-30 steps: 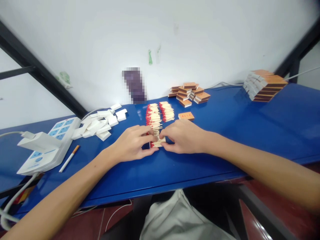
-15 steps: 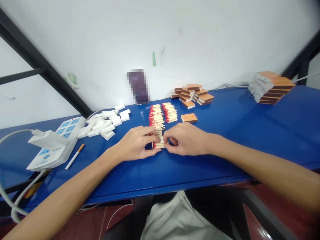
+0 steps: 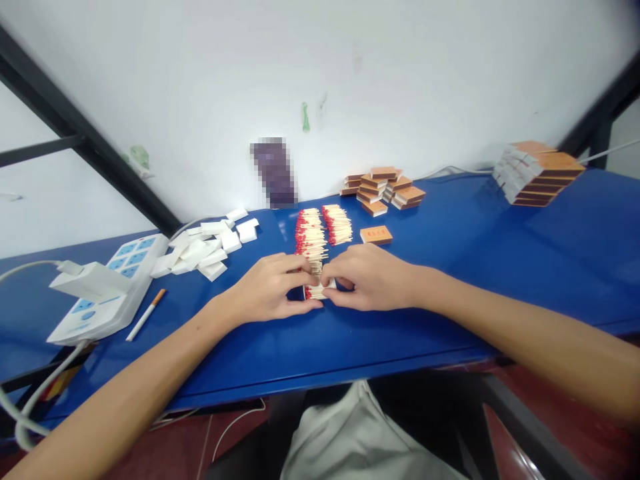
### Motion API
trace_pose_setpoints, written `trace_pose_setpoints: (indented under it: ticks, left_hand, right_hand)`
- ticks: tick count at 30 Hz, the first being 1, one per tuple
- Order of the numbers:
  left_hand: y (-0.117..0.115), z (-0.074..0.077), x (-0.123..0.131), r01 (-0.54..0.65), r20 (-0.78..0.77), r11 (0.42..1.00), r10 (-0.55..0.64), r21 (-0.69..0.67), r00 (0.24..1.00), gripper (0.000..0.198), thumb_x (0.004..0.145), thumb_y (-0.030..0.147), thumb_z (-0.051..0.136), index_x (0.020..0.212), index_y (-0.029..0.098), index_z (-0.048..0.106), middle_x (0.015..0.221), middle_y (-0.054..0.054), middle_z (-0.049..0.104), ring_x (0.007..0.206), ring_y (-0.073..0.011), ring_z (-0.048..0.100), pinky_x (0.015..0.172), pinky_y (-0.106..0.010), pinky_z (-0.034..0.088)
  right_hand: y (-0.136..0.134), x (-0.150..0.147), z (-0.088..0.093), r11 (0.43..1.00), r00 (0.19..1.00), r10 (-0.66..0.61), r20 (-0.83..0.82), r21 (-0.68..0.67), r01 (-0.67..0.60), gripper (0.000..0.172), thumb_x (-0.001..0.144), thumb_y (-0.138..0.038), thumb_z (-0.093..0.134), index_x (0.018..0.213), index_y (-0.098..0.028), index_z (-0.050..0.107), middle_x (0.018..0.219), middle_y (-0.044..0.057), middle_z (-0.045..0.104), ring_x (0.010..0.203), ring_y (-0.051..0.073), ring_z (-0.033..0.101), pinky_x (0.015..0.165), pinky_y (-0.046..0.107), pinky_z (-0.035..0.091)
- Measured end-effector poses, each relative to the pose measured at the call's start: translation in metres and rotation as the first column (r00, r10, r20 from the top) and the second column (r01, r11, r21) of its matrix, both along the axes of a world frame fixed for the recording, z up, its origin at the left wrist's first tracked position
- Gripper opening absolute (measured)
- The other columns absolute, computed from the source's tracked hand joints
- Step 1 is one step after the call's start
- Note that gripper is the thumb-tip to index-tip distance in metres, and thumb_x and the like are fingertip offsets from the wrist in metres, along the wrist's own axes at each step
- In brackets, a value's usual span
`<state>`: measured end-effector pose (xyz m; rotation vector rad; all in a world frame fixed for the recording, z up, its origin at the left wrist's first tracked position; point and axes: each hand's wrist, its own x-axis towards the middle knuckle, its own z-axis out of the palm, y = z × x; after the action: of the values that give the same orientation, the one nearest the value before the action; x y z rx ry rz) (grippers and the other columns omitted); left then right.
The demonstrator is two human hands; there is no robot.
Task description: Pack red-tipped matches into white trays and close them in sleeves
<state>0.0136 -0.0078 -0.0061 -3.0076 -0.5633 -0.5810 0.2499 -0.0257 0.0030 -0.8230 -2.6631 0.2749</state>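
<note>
Head view: at the near end of a long row of red-tipped wooden matches (image 3: 311,237) on a glossy blue table (image 3: 450,280), the person's left hand (image 3: 265,290) and right hand (image 3: 373,277) pinch a small bundle of matchsticks (image 3: 315,291) from either side. Over the past second the grip has barely shifted, so the gathering looks unfinished. The sticks lie crosswise, red heads toward the left hand.

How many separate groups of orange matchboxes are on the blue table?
3: low pile at the back, lone box beside the red-tipped matches, tall stack far right; none seems hidden.
</note>
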Motion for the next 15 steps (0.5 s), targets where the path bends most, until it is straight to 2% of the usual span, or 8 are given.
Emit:
trace_pose_setpoints:
  ticks: [8, 15]
  left_hand:
    - [-0.0016, 0.002, 0.0035, 0.027, -0.015, 0.999, -0.027, 0.027, 1.0, 0.031, 0.093, 0.046, 0.061, 0.093, 0.017, 0.072, 0.092, -0.007, 0.072, 0.081, -0.0177, 0.068, 0.073, -0.03, 0.049]
    - [-0.0008, 0.0004, 0.0021, 0.02, -0.009, 1.0, -0.02, 0.006, 1.0, 0.031, 0.092, 0.046, 0.061, 0.094, 0.018, 0.072, 0.097, -0.008, 0.072, 0.087, -0.0185, 0.068, 0.078, -0.03, 0.05]
  right_hand:
    - [0.001, -0.0006, -0.0008, 0.998, 1.0, 0.024, 0.01, -0.059, -0.023, 0.02, 0.091, -0.03, 0.057, 0.081, -0.018, 0.071, 0.067, 0.0, 0.067, 0.059, 0.011, 0.055, 0.057, 0.026, 0.026]
    - [0.0004, -0.0007, -0.0008, 0.995, 1.0, 0.018, -0.001, -0.099, -0.018, 0.022, 0.092, -0.03, 0.057, 0.081, -0.018, 0.071, 0.066, -0.001, 0.066, 0.057, 0.01, 0.053, 0.056, 0.025, 0.026]
